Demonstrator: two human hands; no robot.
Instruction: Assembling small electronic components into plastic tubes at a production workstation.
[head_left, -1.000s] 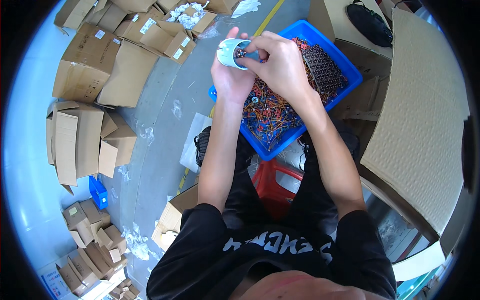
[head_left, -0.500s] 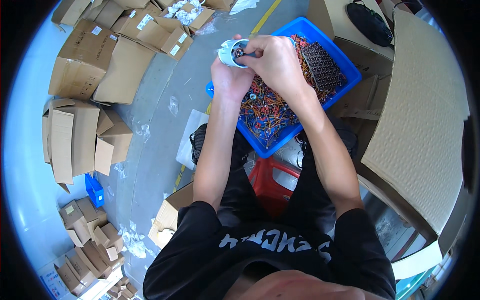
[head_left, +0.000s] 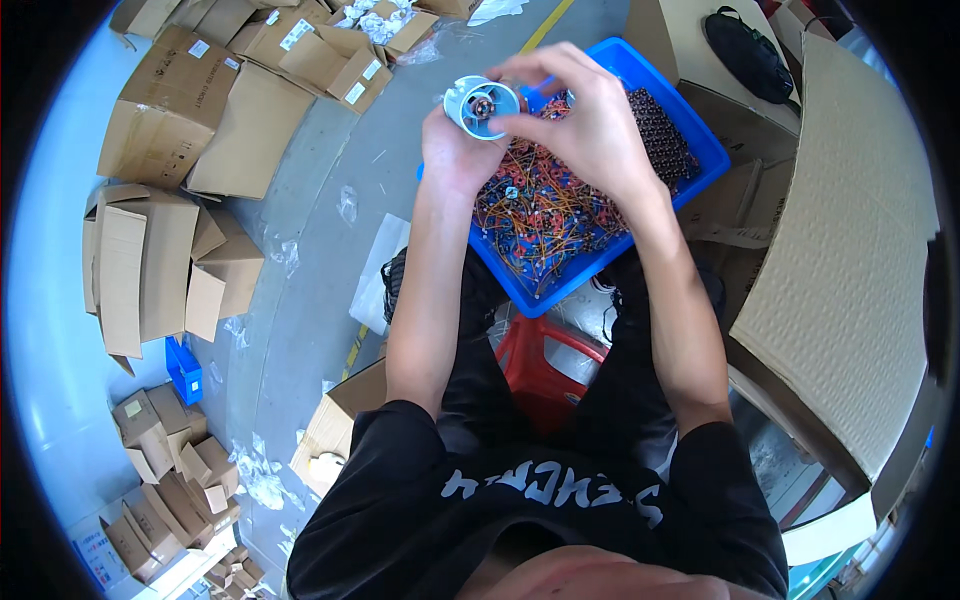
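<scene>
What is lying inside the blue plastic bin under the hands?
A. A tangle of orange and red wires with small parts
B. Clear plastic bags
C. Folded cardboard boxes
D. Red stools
A: the blue plastic bin is filled with tangled orange and red wires and small dark parts.

The grey concrete floor (head_left: pixel 300 300) carries scattered cardboard boxes (head_left: pixel 150 260) (some flattened, some open). A small blue bin (head_left: pixel 184 368) and clear plastic scraps (head_left: pixel 348 203) lie among them.
</scene>
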